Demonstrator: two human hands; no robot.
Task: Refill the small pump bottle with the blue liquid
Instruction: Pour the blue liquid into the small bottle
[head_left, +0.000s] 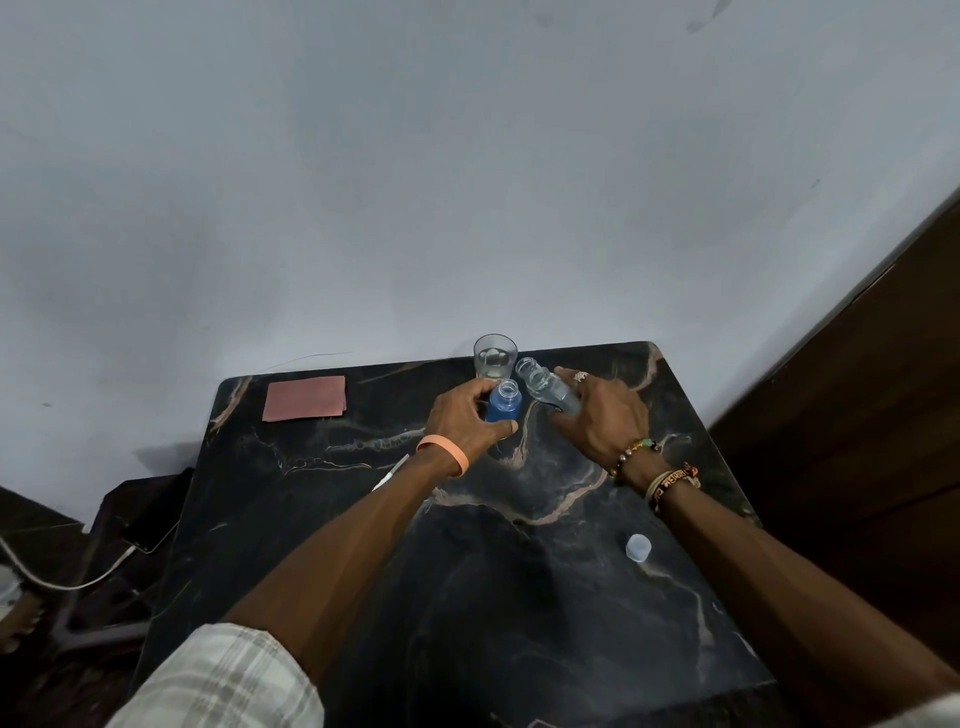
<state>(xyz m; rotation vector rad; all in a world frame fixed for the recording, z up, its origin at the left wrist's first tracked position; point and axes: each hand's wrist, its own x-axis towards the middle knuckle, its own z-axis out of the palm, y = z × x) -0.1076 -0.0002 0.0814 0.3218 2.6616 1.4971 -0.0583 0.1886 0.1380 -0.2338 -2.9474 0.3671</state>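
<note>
Small pump bottle (504, 405): one, upright on the dark marble table (519, 597) near its far edge, neck open with no pump fitted, blue liquid up to about the shoulder. Bottles counted two; the second was a clear bottle (545, 387), tilted, mouth toward the far left, nearly empty with only a faint bluish tint inside. One glass (495, 357) stood just behind both bottles with a little clear liquid at the bottom. One pale translucent cap (638, 547) sat on the table, well apart on the near right. One reddish flat rectangle (304, 397) lay at the far left corner. Two hands were in view. The left hand (462, 415) was curled around the small pump bottle, thumb on the near side, fingers on the far side. The right hand (602, 415) gripped the lower part of the clear bottle, its fingers wrapped over it. The two bottles were just beside each other; contact could not be told.
</note>
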